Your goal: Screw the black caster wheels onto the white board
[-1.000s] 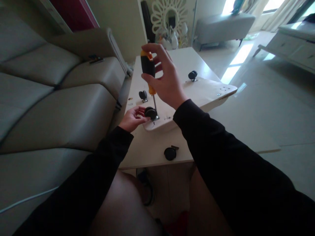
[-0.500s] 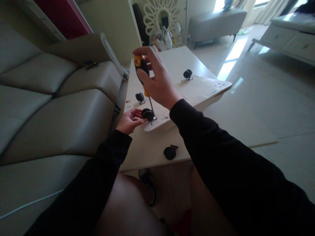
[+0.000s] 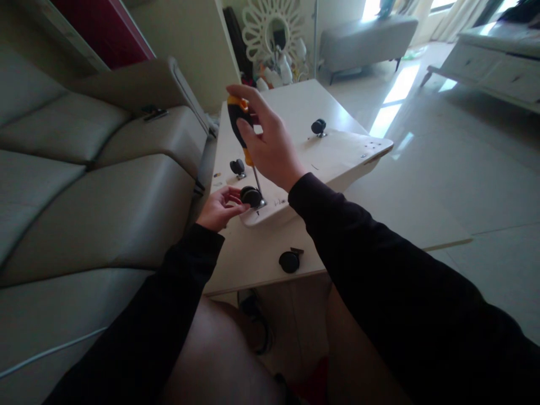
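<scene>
Two grips are engaged: a screwdriver (image 3: pixel 239 126) is held tilted by the right grip (image 3: pixel 272 147), closed around its handle, and a wheel (image 3: pixel 251 197) on the board (image 3: pixel 341 160), below that grip, is lightly pinched by the curled left grip (image 3: pixel 219 209). Whether the tip is seated cannot be told; the shaft is best kept square to the metal plate (image 3: pixel 262 203), pressed firmly, with the wheel steadied clear.

Grey-beige sofa (image 3: pixel 139 208) at left, petal-framed mirror (image 3: pixel 276 34) and grey bench (image 3: pixel 367 45) beyond.
</scene>
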The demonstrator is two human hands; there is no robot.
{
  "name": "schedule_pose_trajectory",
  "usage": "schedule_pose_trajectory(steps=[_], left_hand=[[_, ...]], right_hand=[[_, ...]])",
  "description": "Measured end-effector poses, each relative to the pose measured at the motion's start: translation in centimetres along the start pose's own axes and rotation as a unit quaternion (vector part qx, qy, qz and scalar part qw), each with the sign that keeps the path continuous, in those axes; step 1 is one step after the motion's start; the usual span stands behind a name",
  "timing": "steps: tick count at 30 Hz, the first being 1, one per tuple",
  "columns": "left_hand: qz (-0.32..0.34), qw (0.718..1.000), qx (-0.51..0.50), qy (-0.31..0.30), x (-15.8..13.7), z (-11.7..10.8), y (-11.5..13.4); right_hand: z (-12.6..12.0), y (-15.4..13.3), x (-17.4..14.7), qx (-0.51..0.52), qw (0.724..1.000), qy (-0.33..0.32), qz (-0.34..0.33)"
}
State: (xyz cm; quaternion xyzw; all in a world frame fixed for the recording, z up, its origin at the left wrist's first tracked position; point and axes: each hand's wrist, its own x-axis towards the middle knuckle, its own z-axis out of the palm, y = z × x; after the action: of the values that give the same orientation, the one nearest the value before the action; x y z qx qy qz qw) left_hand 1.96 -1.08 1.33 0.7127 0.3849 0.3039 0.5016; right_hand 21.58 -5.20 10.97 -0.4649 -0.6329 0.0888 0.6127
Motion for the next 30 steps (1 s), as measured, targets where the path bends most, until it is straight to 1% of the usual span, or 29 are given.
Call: schedule_pose_trajectory(steps=[3,5,8,10,11,13,15,17,19,21,23,25,28,30], left_hand=[[0.006,1.0,0.006,0.0,0.0,0.0,0.1],[0.009,1.0,0.008,-0.002,-0.1,0.0,0.3],[0.01,1.0,0.012,-0.001,-0.3,0.0,0.6],[0.01,1.0,0.012,0.001,-0.4,0.0,0.7],[0.01,1.0,0.01,0.001,-0.4,0.0,0.7],[0.008,1.0,0.001,0.001,-0.4,0.0,0.6],[0.007,1.0,-0.002,0.002,-0.3,-0.1,0.4],[0.007,1.0,0.003,0.002,-0.3,-0.1,0.3],[0.008,1.0,0.008,0.001,-0.2,-0.2,0.3],[0.009,1.0,0.007,0.0,-0.2,-0.2,0.2],[0.009,1.0,0.002,0.0,-0.2,-0.2,0.1],[0.008,1.0,-0.001,-0.001,-0.2,-0.2,0.0],[0.008,1.0,-0.007,0.003,-0.1,-0.2,-0.1],[0.008,1.0,-0.014,0.006,-0.1,-0.2,-0.3]], right_hand=[[-0.1,0.1,-0.3,-0.012,1.0,0.007,0.018],[0.1,0.5,-0.3,-0.019,0.999,0.023,0.023],[1.0,1.7,0.1,-0.003,0.999,0.053,-0.012],[1.5,2.2,0.5,0.012,0.998,0.046,-0.036],[1.5,2.1,0.6,0.012,0.998,0.038,-0.039],[1.2,1.4,0.4,-0.01,0.999,0.023,-0.02],[0.6,0.3,-0.1,-0.029,0.999,0.02,0.002],[0.3,-0.2,-0.5,-0.036,0.999,0.031,0.014],[0.4,0.5,-0.5,-0.027,0.999,0.046,0.005],[1.0,2.2,0.1,-0.004,0.998,0.056,-0.025],[1.6,3.9,0.8,0.021,0.998,0.044,-0.048],[1.7,4.7,1.1,0.024,0.998,0.04,-0.039],[1.3,3.6,0.7,-0.002,0.998,0.07,-0.011],[0.8,2.4,0.1,-0.009,0.997,0.071,0.001]])
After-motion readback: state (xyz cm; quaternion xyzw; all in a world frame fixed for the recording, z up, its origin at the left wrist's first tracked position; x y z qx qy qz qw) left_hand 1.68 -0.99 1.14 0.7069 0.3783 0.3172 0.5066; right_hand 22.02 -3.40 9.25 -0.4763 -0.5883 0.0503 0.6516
